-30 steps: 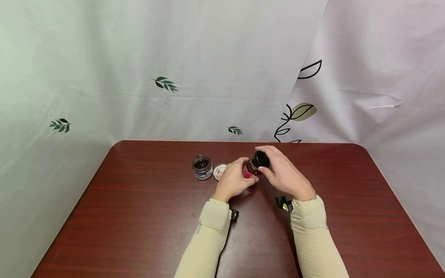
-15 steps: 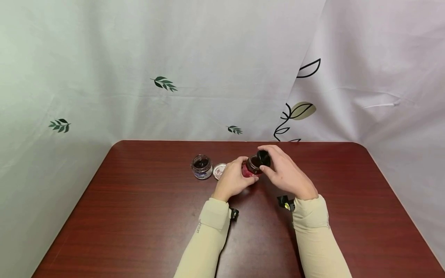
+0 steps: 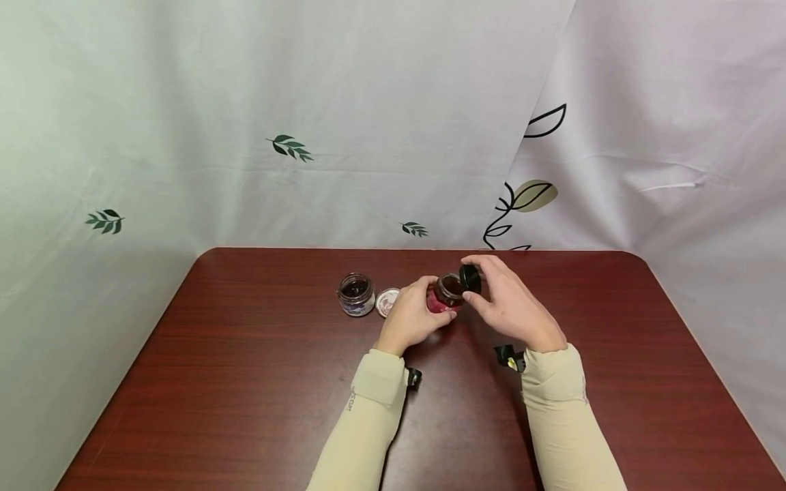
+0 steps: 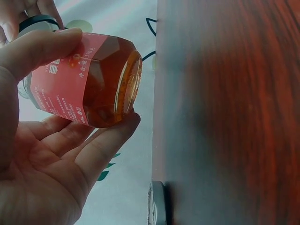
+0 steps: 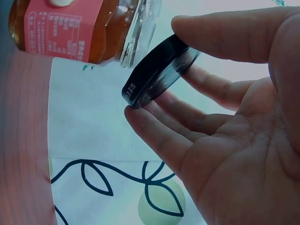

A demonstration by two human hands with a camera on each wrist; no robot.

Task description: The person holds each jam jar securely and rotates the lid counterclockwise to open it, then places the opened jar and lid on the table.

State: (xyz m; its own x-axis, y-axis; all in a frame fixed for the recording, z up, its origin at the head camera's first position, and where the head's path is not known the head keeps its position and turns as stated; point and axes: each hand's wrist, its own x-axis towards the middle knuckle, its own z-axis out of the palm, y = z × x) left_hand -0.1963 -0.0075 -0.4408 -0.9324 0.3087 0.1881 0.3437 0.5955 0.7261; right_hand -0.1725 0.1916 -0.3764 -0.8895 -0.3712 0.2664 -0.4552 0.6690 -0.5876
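Note:
My left hand [image 3: 410, 319] grips a small glass jar [image 4: 110, 77] of amber contents with a pink label, thumb on one side and fingers on the other. In the left wrist view the jar looks raised off the table, and in the head view its uncovered mouth faces up. Between thumb and fingertips, my right hand [image 3: 514, 310] pinches a black lid [image 5: 157, 70]. The lid is tilted on edge beside the jar's mouth, a small distance from it.
Left of my hands stands another glass jar [image 3: 356, 297], uncovered, with dark contents. A whitish lid [image 3: 387, 301] lies beside it, partly behind my left hand. The brown table [image 3: 264, 368] ends at a pale leaf-patterned curtain [image 3: 362, 123].
My right hand has moved slightly right, carrying the black lid off and away from the jar's mouth, which now shows. My left hand and the jar have stayed nearly still.

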